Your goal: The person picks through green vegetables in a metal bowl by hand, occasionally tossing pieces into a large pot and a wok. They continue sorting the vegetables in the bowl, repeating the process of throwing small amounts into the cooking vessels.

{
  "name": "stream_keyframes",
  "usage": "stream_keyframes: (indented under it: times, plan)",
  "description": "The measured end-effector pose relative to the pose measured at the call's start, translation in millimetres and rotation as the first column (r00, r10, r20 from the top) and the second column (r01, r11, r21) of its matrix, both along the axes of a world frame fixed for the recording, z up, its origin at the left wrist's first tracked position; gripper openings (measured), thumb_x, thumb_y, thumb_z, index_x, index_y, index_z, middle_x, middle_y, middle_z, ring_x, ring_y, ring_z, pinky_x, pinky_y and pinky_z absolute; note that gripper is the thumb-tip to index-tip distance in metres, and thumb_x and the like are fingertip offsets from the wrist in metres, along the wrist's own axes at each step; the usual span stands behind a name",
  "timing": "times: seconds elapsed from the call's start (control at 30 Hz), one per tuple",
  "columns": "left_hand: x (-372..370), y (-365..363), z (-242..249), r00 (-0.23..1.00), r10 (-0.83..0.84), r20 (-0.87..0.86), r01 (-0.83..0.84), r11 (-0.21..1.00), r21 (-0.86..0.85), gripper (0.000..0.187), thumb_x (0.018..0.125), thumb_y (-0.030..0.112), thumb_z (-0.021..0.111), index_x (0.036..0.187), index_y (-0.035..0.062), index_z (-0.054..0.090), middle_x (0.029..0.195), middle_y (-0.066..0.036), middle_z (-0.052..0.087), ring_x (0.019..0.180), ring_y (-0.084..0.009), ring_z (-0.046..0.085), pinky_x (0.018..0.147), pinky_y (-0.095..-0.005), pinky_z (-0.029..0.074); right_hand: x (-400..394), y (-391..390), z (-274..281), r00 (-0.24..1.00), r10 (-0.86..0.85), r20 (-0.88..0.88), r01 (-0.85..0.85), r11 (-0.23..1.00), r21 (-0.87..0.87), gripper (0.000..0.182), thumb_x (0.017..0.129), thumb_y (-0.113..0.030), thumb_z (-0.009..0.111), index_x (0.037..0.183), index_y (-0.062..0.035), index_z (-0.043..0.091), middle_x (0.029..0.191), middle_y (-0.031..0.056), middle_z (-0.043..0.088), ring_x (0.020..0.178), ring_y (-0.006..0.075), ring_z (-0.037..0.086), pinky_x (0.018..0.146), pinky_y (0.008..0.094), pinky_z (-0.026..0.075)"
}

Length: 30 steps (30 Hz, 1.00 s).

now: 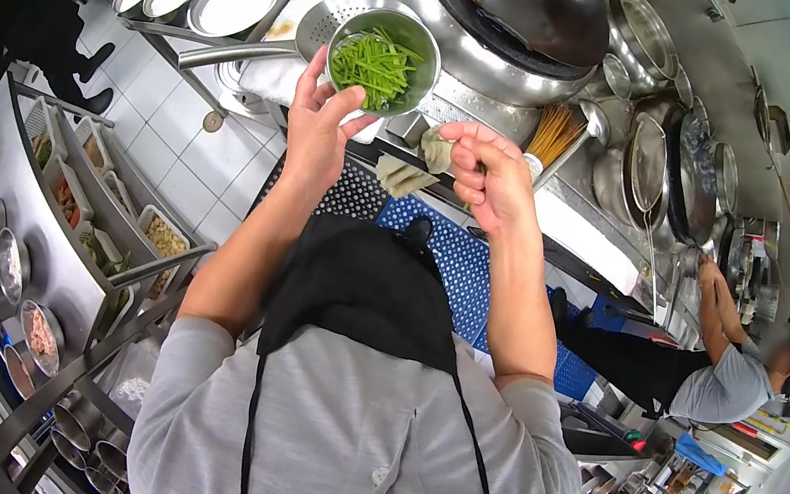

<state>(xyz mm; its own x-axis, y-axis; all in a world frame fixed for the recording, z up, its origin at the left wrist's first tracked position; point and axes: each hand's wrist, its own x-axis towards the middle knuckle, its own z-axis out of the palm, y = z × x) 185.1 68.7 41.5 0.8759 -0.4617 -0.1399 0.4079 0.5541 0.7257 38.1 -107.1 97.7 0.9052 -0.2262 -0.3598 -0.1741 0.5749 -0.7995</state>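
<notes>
A metal bowl [425, 59] with cut green vegetable pieces [372, 66] is held by my left hand [320, 120], whose fingers grip its lower left rim. Under the bowl lies a perforated ladle [321, 24], its long handle reaching left. My right hand [488, 174] is raised to the right of the bowl, fingers curled together; what they hold, if anything, is too small to tell. Beside it, greyish cloths [403, 176] hang at the counter's edge.
A large wok [525, 3] sits on the stove ahead. Metal bowls of ingredients [233, 2] stand at the upper left, a bamboo brush [554, 136] right of my right hand. Food trays [164, 237] line the left counter. A co-worker [719, 384] stands at the right, another person [47, 31] far left.
</notes>
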Motion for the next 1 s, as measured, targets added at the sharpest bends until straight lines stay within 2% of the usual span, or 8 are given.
stream_keyframes:
  times: [0.07, 0.1, 0.17, 0.2, 0.33, 0.7, 0.83, 1.0]
  plan:
    - [-11, 2, 1, 0.999, 0.012, 0.032, -0.013, 1.000, 0.024, 0.083, 0.086, -0.002, 0.068, 0.157, 0.0072, 0.025, 0.126, -0.014, 0.053, 0.114, -0.0244, 0.063, 0.088, -0.0401, 0.059, 4, -2, 8, 0.999, 0.037, 0.016, -0.036, 0.994, -0.100, 0.024, 0.098, -0.008, 0.053, 0.113, 0.0053, 0.066, 0.071, -0.0018, 0.059, 0.053, 0.0043, 0.043, 0.045, 0.0187, 0.036]
    - [-15, 3, 2, 0.999, 0.018, 0.051, -0.020, 0.999, 0.036, 0.083, 0.086, -0.003, 0.068, 0.157, 0.0076, 0.027, 0.125, -0.013, 0.053, 0.113, -0.0236, 0.063, 0.087, -0.0385, 0.059, 12, 1, 7, 0.997, 0.017, 0.079, 0.018, 0.906, -0.424, 0.023, 0.098, -0.010, 0.053, 0.109, 0.0045, 0.067, 0.073, -0.0018, 0.061, 0.053, 0.0055, 0.046, 0.047, 0.0205, 0.038]
    - [-21, 5, -4, 0.997, -0.011, 0.072, 0.009, 1.000, 0.023, 0.084, 0.084, -0.005, 0.069, 0.157, 0.0084, 0.030, 0.124, -0.011, 0.052, 0.110, -0.0199, 0.062, 0.082, -0.0319, 0.058, 31, 20, -1, 0.978, 0.034, 0.206, 0.170, 0.443, -0.880, 0.022, 0.099, -0.012, 0.052, 0.103, 0.0028, 0.069, 0.077, -0.0018, 0.066, 0.054, 0.0080, 0.053, 0.050, 0.0242, 0.044]
    - [-25, 5, -4, 0.996, -0.024, 0.087, 0.022, 1.000, 0.015, 0.085, 0.083, -0.006, 0.070, 0.157, 0.0084, 0.030, 0.124, -0.010, 0.052, 0.109, -0.0191, 0.062, 0.081, -0.0306, 0.057, 36, 33, 16, 0.994, -0.004, 0.110, 0.104, 0.368, -0.924, 0.023, 0.097, -0.017, 0.054, 0.097, 0.0010, 0.069, 0.075, 0.0113, 0.072, 0.062, 0.0195, 0.067, 0.061, 0.0345, 0.053]
    - [-37, 2, -13, 0.966, -0.047, 0.254, 0.044, 0.999, 0.021, 0.084, 0.084, -0.008, 0.066, 0.158, 0.0087, 0.029, 0.129, -0.011, 0.056, 0.111, -0.0174, 0.062, 0.084, -0.0308, 0.058, 73, 49, 14, 0.996, 0.078, -0.046, -0.027, -0.228, -0.973, 0.022, 0.088, -0.017, 0.060, 0.079, 0.0004, 0.068, 0.073, 0.0243, 0.068, 0.069, 0.0421, 0.069, 0.067, 0.0506, 0.056]
    - [-41, 15, -11, 0.989, -0.022, 0.145, 0.030, 0.998, -0.051, 0.085, 0.083, -0.009, 0.070, 0.157, 0.0049, 0.030, 0.126, -0.009, 0.054, 0.109, -0.0171, 0.060, 0.088, -0.0299, 0.054, 70, 50, 10, 0.992, 0.114, -0.053, -0.006, -0.378, -0.926, 0.022, 0.090, -0.021, 0.061, 0.080, -0.0036, 0.069, 0.071, 0.0190, 0.069, 0.069, 0.0395, 0.069, 0.063, 0.0498, 0.055]
    - [-50, 12, -3, 0.980, -0.031, 0.195, 0.037, 0.999, -0.031, 0.087, 0.082, -0.009, 0.072, 0.157, 0.0052, 0.031, 0.122, -0.007, 0.054, 0.112, -0.0176, 0.059, 0.097, -0.0319, 0.051, 71, 50, 11, 0.978, 0.065, -0.197, -0.135, -0.521, -0.843, 0.010, 0.078, -0.008, 0.063, 0.076, -0.0010, 0.069, 0.073, 0.0220, 0.070, 0.067, 0.0388, 0.072, 0.060, 0.0474, 0.058]
    - [-48, 16, -9, 0.991, -0.007, 0.135, 0.011, 1.000, -0.028, 0.087, 0.082, -0.009, 0.072, 0.157, 0.0052, 0.031, 0.123, -0.007, 0.054, 0.113, -0.0179, 0.059, 0.098, -0.0320, 0.051, 52, 61, 9, 0.966, 0.087, -0.246, -0.186, -0.432, -0.883, 0.013, 0.078, -0.011, 0.063, 0.075, -0.0001, 0.068, 0.070, 0.0225, 0.069, 0.066, 0.0399, 0.070, 0.063, 0.0486, 0.058]
